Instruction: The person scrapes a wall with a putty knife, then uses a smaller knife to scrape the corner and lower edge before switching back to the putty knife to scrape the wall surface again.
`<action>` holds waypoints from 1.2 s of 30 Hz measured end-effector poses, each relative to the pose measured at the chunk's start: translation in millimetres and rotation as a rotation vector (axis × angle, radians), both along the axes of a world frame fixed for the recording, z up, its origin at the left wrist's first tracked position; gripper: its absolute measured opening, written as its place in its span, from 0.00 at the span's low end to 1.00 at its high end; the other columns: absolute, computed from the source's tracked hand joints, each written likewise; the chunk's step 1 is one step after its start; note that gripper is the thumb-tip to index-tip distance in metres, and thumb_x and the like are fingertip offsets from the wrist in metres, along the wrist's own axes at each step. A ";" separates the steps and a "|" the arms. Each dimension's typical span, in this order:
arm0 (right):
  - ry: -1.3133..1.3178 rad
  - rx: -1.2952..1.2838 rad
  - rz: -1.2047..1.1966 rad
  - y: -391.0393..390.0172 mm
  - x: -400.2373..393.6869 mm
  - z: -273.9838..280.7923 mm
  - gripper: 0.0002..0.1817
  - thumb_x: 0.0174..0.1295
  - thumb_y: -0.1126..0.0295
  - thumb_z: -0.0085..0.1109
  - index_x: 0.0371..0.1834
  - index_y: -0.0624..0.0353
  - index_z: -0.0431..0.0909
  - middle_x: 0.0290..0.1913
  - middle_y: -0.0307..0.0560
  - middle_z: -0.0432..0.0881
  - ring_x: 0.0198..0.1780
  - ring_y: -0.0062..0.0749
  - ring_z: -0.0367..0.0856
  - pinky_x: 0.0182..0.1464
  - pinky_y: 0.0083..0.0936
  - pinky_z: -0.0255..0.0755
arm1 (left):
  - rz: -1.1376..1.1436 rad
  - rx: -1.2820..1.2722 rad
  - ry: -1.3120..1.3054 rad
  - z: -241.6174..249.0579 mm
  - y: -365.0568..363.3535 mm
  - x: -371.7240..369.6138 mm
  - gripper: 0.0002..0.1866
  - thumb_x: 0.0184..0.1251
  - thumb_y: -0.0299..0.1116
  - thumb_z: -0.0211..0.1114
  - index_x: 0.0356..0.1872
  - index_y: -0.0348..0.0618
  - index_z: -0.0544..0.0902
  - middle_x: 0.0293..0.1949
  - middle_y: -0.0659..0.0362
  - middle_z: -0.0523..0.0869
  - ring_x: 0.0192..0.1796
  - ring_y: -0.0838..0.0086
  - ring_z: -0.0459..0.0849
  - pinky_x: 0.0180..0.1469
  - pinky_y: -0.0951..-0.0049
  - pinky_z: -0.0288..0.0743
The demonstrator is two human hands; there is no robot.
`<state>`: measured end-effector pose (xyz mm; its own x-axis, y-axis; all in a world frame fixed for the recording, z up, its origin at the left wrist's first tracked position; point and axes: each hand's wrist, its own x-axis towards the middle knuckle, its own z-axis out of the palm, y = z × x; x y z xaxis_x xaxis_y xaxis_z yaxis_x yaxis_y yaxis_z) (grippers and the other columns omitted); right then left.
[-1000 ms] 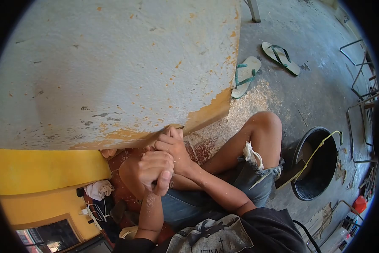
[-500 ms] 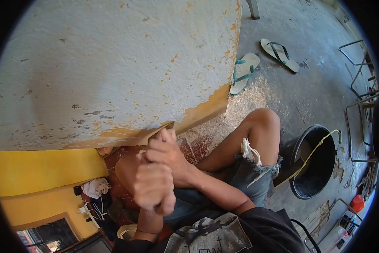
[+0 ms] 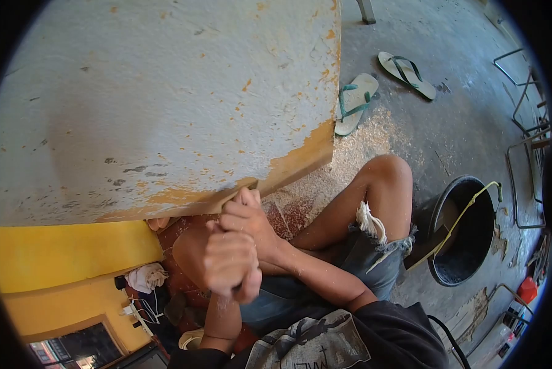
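Observation:
Both my fists are closed one above the other around what looks like a scraper (image 3: 252, 184), whose flat tip shows at the lower edge of the panel and whose handle is hidden in my grip. My right hand (image 3: 249, 224) is nearer the tip. Below it, my left hand (image 3: 232, 263) is slightly blurred. The tip meets a large pale grey painted surface (image 3: 184, 92), flaked and worn to yellow-orange patches along that edge.
Pale shavings (image 3: 368, 141) litter the floor beside my bent knee. Two flip-flops (image 3: 354, 103) lie beyond. A black bucket (image 3: 463, 246) with a yellow-green cord stands at right, near metal-framed chairs (image 3: 522, 166). A yellow wall (image 3: 73, 255) and a crumpled cloth (image 3: 147, 278) are at left.
Both fists have shifted slightly right and down in view, still stacked together. The surroundings have also shifted slightly as the camera moved. The tip stays at the panel's lower edge.

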<state>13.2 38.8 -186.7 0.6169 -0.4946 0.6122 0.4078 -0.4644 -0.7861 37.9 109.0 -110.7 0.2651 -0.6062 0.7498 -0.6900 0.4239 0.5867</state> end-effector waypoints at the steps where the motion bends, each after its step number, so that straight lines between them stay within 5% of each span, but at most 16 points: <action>1: -0.041 -0.029 0.018 -1.2 -5.5 13.6 0.12 0.67 0.68 0.65 0.26 0.51 0.75 0.32 0.38 0.69 0.42 0.39 0.64 0.50 0.40 0.57 | -0.003 0.001 0.007 7.3 0.4 -1.8 0.27 0.71 0.37 0.61 0.09 0.36 0.71 0.12 0.59 0.74 0.15 0.68 0.76 0.25 0.67 0.79; 3: -0.088 -0.055 0.046 0.4 -4.9 13.4 0.12 0.67 0.67 0.65 0.26 0.50 0.75 0.32 0.39 0.69 0.41 0.39 0.63 0.49 0.40 0.57 | -0.153 0.011 0.008 20.4 4.2 -2.0 0.27 0.70 0.36 0.62 0.09 0.36 0.71 0.12 0.60 0.74 0.15 0.68 0.76 0.26 0.67 0.80; 4: -0.042 -0.039 0.005 1.4 2.7 0.0 0.12 0.67 0.68 0.66 0.26 0.51 0.75 0.32 0.38 0.69 0.42 0.39 0.64 0.50 0.39 0.57 | 0.007 0.004 0.055 9.8 1.1 -4.5 0.27 0.70 0.37 0.61 0.09 0.36 0.70 0.11 0.60 0.73 0.14 0.69 0.75 0.25 0.68 0.79; 8: 0.046 0.014 -0.005 8.2 12.4 -31.2 0.12 0.65 0.68 0.68 0.25 0.51 0.75 0.32 0.37 0.69 0.43 0.38 0.66 0.50 0.39 0.58 | -0.013 0.064 0.113 -13.0 0.6 9.9 0.28 0.72 0.39 0.61 0.09 0.36 0.69 0.11 0.61 0.70 0.13 0.70 0.73 0.23 0.70 0.75; 12: -0.078 -0.065 0.017 2.3 -2.2 17.2 0.12 0.65 0.67 0.68 0.26 0.50 0.76 0.31 0.37 0.69 0.41 0.39 0.64 0.49 0.40 0.57 | -0.107 0.003 0.010 19.0 4.2 -3.3 0.29 0.73 0.38 0.61 0.09 0.37 0.69 0.11 0.61 0.71 0.13 0.70 0.73 0.22 0.68 0.73; 15: -0.045 -0.039 -0.038 3.0 12.6 -5.3 0.15 0.62 0.69 0.74 0.25 0.50 0.74 0.30 0.37 0.68 0.38 0.39 0.63 0.46 0.40 0.57 | -0.032 0.037 0.149 2.4 3.8 11.6 0.28 0.71 0.37 0.61 0.08 0.37 0.69 0.11 0.60 0.71 0.13 0.69 0.74 0.22 0.68 0.75; 21: -0.104 -0.072 -0.011 0.2 -0.8 17.0 0.15 0.62 0.68 0.73 0.24 0.51 0.74 0.29 0.37 0.67 0.39 0.39 0.63 0.46 0.40 0.57 | -0.163 -0.021 0.004 16.6 2.1 1.9 0.28 0.71 0.36 0.61 0.10 0.34 0.68 0.12 0.60 0.71 0.13 0.68 0.73 0.23 0.68 0.75; 27: -0.073 -0.083 -0.112 3.6 9.9 -3.6 0.17 0.63 0.69 0.73 0.22 0.51 0.72 0.30 0.38 0.67 0.38 0.40 0.63 0.44 0.40 0.58 | 0.020 -0.013 0.000 -0.2 -1.4 4.3 0.28 0.72 0.38 0.60 0.10 0.35 0.72 0.12 0.60 0.73 0.13 0.69 0.74 0.22 0.68 0.76; 36: -0.065 -0.036 -0.051 3.8 6.1 -2.4 0.13 0.65 0.67 0.68 0.25 0.50 0.74 0.31 0.37 0.69 0.42 0.38 0.64 0.49 0.41 0.56 | -0.045 0.016 -0.002 4.5 -0.7 4.8 0.29 0.73 0.41 0.62 0.11 0.37 0.71 0.12 0.61 0.74 0.14 0.70 0.75 0.24 0.67 0.79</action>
